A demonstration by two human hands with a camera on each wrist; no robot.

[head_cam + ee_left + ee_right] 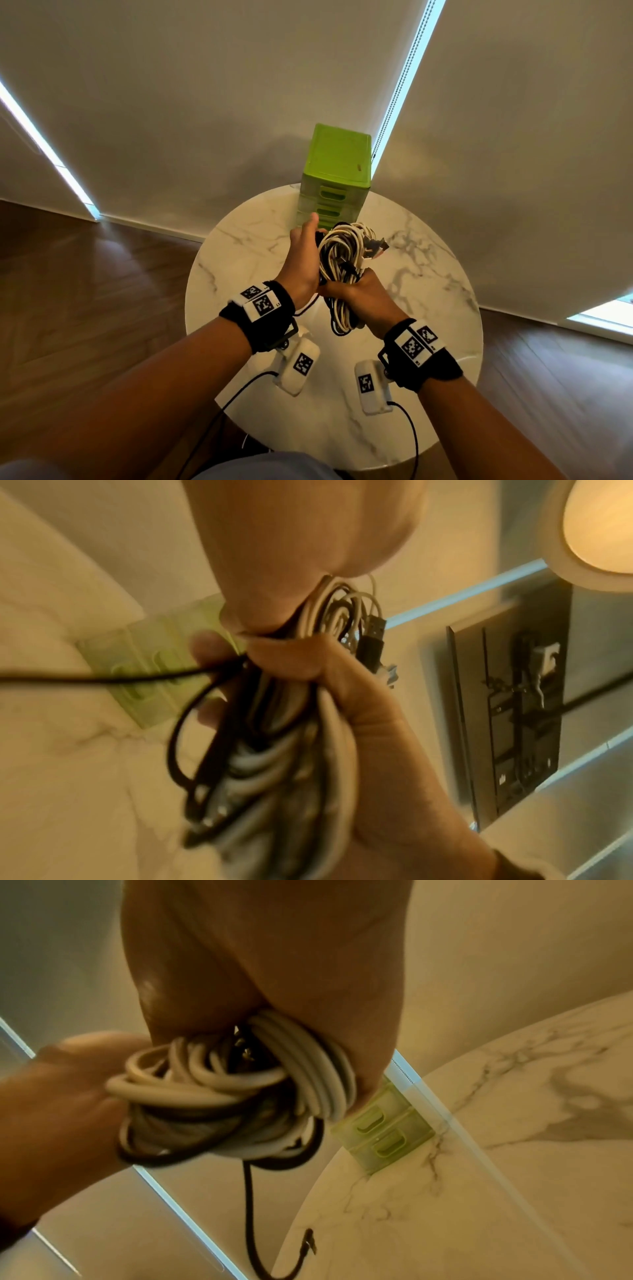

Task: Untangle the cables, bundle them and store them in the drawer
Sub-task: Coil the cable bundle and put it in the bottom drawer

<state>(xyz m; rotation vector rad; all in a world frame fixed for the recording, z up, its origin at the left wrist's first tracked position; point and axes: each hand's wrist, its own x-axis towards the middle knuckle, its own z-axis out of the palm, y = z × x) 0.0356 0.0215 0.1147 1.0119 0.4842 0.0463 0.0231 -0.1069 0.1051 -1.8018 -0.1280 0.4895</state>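
Observation:
A bundle (pixel 342 253) of white and black cables is held in the air over the round marble table (pixel 428 274). My right hand (pixel 359 298) grips its lower part, thumb across the coils (pixel 274 750). My left hand (pixel 303 253) curls round its upper left side, thumb pointing up. USB plugs (pixel 376 246) stick out at the top right. One black cable end (pixel 308 1242) hangs loose from the white coils (pixel 222 1096) toward the table. The green drawer unit (pixel 337 161) stands just behind the hands at the table's far edge, its drawers closed.
Pale blinds hang close behind the drawer unit, with a bead chain (pixel 397 89) at its right. Dark wooden floor (pixel 85 291) surrounds the small table. Thin black leads (pixel 411 431) trail from the wrist cameras over the table's near edge.

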